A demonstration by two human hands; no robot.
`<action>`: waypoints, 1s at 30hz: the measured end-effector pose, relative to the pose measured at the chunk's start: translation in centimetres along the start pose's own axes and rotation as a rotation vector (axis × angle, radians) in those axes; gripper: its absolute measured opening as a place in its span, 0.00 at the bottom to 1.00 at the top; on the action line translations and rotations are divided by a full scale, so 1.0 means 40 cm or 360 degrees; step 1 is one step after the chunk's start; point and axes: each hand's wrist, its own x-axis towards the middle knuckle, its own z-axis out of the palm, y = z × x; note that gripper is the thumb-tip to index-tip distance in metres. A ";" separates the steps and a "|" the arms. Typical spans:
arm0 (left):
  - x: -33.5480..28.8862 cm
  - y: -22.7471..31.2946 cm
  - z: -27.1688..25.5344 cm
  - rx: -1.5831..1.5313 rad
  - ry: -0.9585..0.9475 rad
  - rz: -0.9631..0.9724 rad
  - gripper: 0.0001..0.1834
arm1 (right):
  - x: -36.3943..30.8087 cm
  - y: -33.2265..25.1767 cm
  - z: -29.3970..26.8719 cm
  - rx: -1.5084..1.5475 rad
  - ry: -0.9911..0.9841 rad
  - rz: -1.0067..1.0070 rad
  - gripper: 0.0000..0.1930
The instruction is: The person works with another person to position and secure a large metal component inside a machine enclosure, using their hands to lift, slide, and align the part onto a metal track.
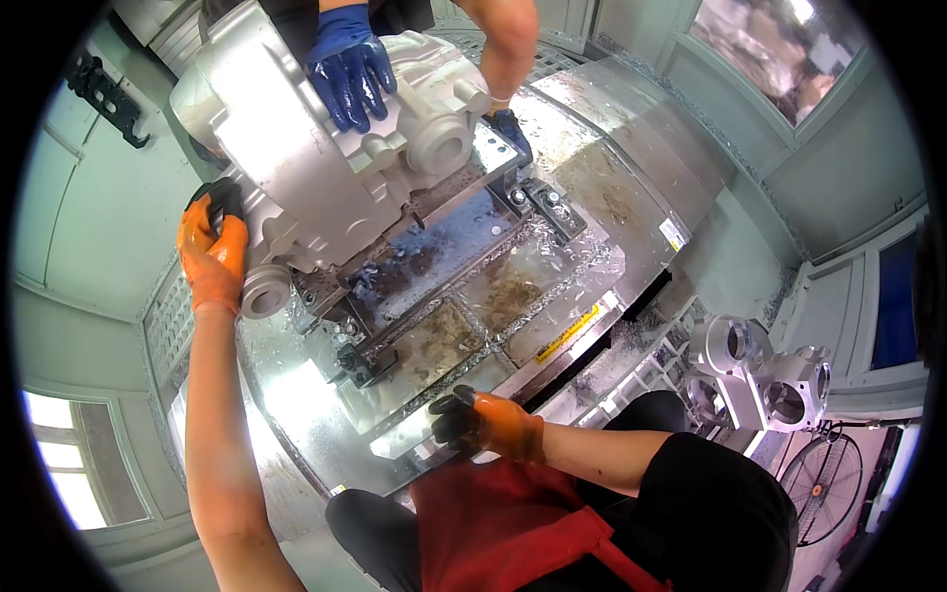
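Observation:
A large silver-grey cast metal housing (306,148) sits tilted over a fixture on the round machine table. My left hand (214,252), in an orange glove with black fingers, is curled round the housing's left edge, just above a round boss. Low over the table's front edge, my right hand (483,422) wears the same kind of glove. Its fingers are loosely bent and slightly apart, with nothing visible in them. Opposite me, a person's blue-gloved hand (350,74) lies flat on the housing. That person's other gloved hand (511,133) is at its right side, partly hidden.
The fixture plate (444,252) has bolted clamps (557,212) and scattered metal chips. A smaller machined casting with round bores (760,375) stands at the right. Beyond it is a black fan (821,488). Pale enclosure walls (99,217) with windows surround the table.

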 end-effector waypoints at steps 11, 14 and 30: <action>-0.003 0.055 -0.013 0.0419 -0.0010 0.0269 0.14 | 0.000 -0.002 -0.004 -0.0585 -0.0197 -0.0265 0.21; 0.000 0.077 -0.004 0.0402 -0.0009 0.0192 0.13 | 0.009 0.017 -0.040 -0.0109 -0.0104 -0.0096 0.21; -0.008 0.062 -0.010 0.0599 0.0018 0.0273 0.17 | 0.004 0.006 -0.020 -0.0904 -0.0201 -0.0393 0.17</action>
